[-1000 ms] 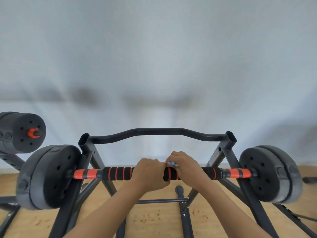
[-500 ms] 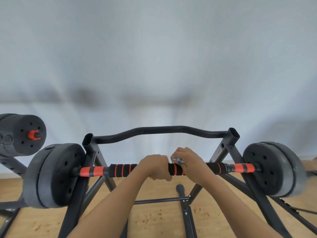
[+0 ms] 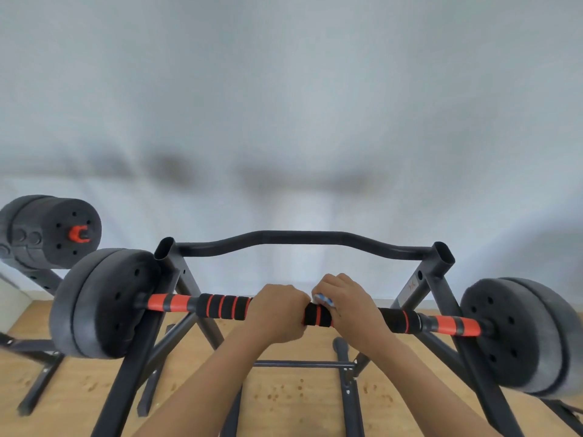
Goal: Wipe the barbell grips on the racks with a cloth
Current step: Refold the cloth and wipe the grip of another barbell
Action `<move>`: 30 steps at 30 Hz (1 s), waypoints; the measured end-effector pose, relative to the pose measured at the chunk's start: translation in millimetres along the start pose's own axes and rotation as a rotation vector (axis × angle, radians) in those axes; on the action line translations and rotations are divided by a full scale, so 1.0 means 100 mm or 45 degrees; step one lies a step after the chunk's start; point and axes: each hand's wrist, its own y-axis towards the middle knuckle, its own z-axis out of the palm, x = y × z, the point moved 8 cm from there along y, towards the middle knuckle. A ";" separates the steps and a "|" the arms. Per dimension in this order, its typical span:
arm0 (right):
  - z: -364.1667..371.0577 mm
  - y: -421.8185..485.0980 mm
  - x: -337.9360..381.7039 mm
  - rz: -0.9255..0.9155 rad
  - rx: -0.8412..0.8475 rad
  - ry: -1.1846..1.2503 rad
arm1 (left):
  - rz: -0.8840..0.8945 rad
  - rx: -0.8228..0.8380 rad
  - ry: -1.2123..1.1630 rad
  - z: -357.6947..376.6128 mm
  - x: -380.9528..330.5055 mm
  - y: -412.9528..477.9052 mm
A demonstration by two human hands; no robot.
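Note:
A barbell with a black-and-orange foam grip [image 3: 224, 305] lies across a black rack [image 3: 303, 242], with black weight plates [image 3: 104, 302] at both ends. My left hand [image 3: 279, 313] grips the bar just left of its middle. Right beside it, my right hand [image 3: 350, 305] holds a small white-and-blue cloth [image 3: 321, 299] against the grip; only a corner of the cloth shows between the hands.
A second barbell's plates [image 3: 53, 230] sit on another rack at the far left. The rack's legs and crossbar [image 3: 303, 364] stand on a wooden floor [image 3: 284, 402]. A pale wall fills the background.
Both hands have stayed together on the bar near its middle. The view has shifted, so the bar now tilts slightly down to the right.

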 end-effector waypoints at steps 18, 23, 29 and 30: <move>-0.07 0.17 -0.10 -0.013 0.034 0.009 | -0.140 0.047 -0.032 -0.01 0.04 0.18; -0.09 0.19 -0.12 0.027 0.047 0.048 | -0.134 0.408 -0.234 0.11 0.15 0.36; -0.19 0.19 -0.02 -0.016 0.115 0.069 | -0.071 0.749 -0.567 0.31 0.21 0.51; -0.21 0.18 0.00 -0.005 0.116 0.070 | -0.063 0.764 -0.588 0.31 0.21 0.52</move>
